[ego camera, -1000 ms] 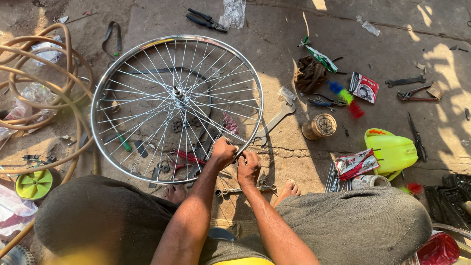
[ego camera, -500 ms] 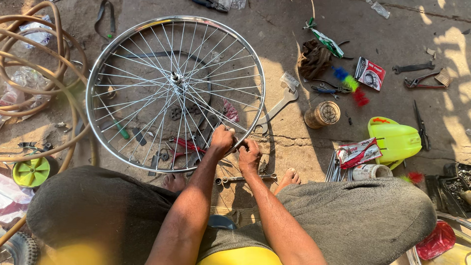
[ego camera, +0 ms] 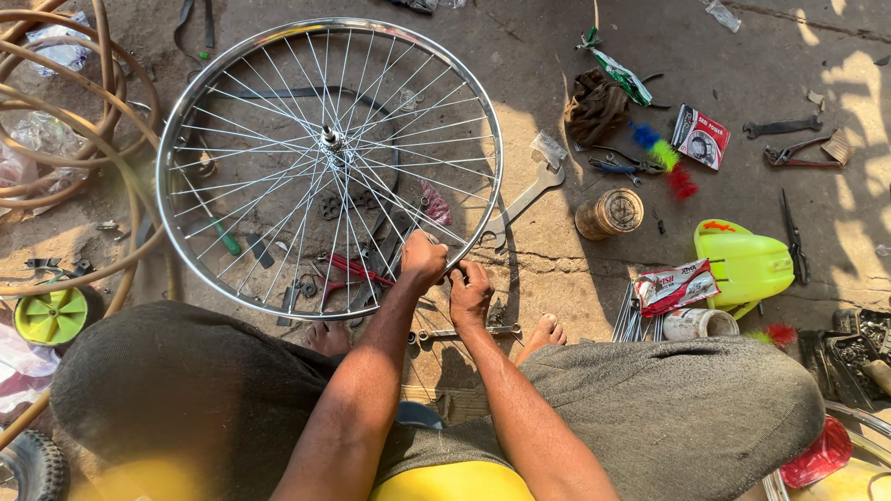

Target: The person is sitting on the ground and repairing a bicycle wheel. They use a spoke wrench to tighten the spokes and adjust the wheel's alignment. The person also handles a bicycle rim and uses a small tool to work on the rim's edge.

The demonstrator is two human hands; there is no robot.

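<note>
A chrome bicycle wheel point(ego camera: 190, 121) with many thin spokes lies flat on the concrete in front of me, its hub point(ego camera: 329, 141) near the middle. My left hand point(ego camera: 423, 261) is closed on the near right part of the rim, fingers among the spokes. My right hand point(ego camera: 470, 293) sits just beside it, fingers curled tight at the same stretch of rim. What small thing the right fingers pinch is hidden. Both forearms reach out between my knees.
A large flat spanner point(ego camera: 522, 203) lies right of the wheel, a smaller one point(ego camera: 464, 331) under my hands. A tin point(ego camera: 610, 213), yellow-green can point(ego camera: 745, 262), pliers point(ego camera: 798, 155) and packets lie right. Coiled hose point(ego camera: 65, 139) and a green disc point(ego camera: 51, 314) lie left.
The view has dropped and shifted, so the wheel sits lower and larger. Both hands stay together at the near rim, barely moved along it.
</note>
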